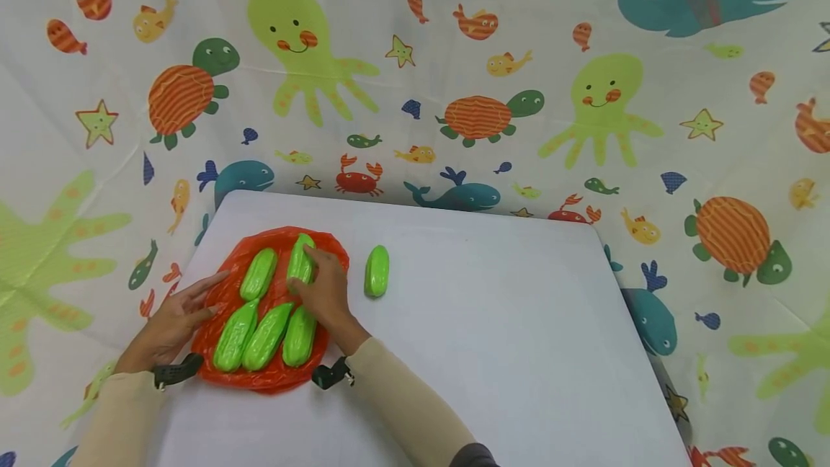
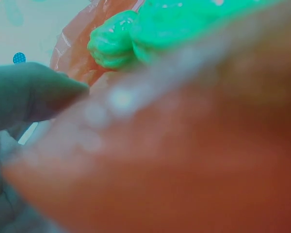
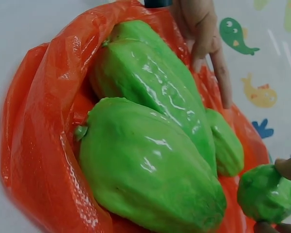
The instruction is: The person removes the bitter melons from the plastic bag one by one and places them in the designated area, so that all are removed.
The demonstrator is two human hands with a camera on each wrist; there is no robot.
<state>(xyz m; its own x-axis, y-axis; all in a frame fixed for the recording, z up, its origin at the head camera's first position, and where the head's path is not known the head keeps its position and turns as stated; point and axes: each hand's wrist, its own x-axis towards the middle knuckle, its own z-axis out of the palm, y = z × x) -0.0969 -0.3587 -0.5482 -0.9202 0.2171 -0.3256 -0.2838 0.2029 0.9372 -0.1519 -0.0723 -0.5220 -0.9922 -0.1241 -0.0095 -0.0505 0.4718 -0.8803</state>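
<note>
My right hand (image 1: 327, 290) pinches a glossy green gourd-like vegetable (image 1: 300, 254) between thumb and fingers, over the upper right part of a crinkled red plastic bag (image 1: 272, 383). In the right wrist view the held vegetable (image 3: 266, 193) appears end-on at the lower right. Several more such vegetables (image 1: 258, 274) lie in the bag, which is spread wide at its mouth. At the bag's left edge, my left hand (image 1: 171, 326) touches the plastic with its fingers extended. Blurred orange-red plastic (image 2: 184, 165) covers much of the left wrist view.
One more green vegetable (image 1: 377, 271) lies on the white table (image 1: 493, 323), just right of the bag. Behind the table and at both sides hangs a white cloth (image 1: 389, 13) printed with sea animals.
</note>
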